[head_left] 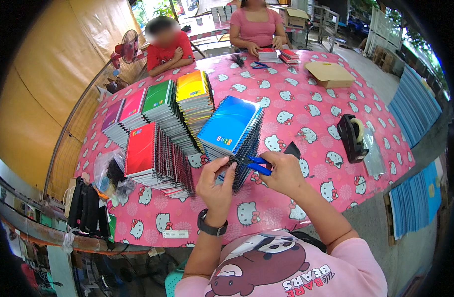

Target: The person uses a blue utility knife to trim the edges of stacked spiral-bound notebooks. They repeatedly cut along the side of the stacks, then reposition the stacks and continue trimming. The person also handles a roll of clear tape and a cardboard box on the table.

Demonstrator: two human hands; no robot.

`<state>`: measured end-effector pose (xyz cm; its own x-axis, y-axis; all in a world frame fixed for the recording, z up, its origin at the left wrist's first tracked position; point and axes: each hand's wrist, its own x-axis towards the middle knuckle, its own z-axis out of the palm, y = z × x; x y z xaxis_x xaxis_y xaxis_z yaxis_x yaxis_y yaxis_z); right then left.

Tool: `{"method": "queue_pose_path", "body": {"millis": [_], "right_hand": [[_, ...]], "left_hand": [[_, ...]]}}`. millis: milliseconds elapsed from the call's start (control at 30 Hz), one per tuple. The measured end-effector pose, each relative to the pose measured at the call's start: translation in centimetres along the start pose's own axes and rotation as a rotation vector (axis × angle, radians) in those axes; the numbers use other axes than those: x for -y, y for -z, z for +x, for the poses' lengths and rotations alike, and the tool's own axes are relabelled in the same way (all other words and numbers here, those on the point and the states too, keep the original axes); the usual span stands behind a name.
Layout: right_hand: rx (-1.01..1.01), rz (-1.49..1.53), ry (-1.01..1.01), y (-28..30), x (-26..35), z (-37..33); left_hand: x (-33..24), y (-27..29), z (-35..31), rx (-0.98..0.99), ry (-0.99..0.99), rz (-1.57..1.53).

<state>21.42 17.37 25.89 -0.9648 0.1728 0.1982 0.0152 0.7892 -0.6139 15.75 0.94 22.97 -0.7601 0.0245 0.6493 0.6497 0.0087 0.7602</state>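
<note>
A tall stack of spiral notebooks with a blue notebook point(231, 121) on top stands in front of me, its dark coils along the right side. My right hand point(285, 173) is closed round blue-handled pliers point(258, 166), whose jaws reach the near corner of the stack at the coil end. Beside the jaws, my left hand point(216, 188) pinches that same corner with thumb and fingers. The exact bit of coil between the jaws is too small to make out. Left of it stands a stack topped by a red notebook point(140, 148).
Stacks topped by a yellow notebook point(190, 85), green notebook point(158, 95), pink notebook point(132, 104) and purple notebook point(113, 115) stand further back. A tape dispenser point(352, 138) and cardboard box point(330, 74) are at right. Two people sit across the pink-covered table point(306, 133). A clear plastic bag point(110, 173) lies left.
</note>
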Motion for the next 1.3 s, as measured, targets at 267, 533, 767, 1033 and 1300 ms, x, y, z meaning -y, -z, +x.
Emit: {"method": "queue_pose_path", "body": {"millis": [267,533,767,1033,1300], "right_hand": [[-0.246,-0.091,0.262,0.1,-1.3,-0.2],[-0.128,-0.02,0.132,-0.8,-1.0,0.0],[-0.133,0.039,0.125,-0.8,-1.4,-0.1],[-0.213,-0.092,0.276,-1.1,-2.4,-0.2],[-0.179,-0.096,0.237,-1.2,-2.0,-0.3]], "left_hand": [[0.7,-0.4,-0.5,-0.062,0.16,-0.234],[0.3,-0.2,-0.2,-0.015,0.088,-0.153],[0.0,0.0,-0.1,-0.075,0.282,-0.324],[0.6,0.9,-1.0,0.039,0.13,-0.021],[0.6,-0.6,-1.9,-0.02,-0.052,0.143]]}}
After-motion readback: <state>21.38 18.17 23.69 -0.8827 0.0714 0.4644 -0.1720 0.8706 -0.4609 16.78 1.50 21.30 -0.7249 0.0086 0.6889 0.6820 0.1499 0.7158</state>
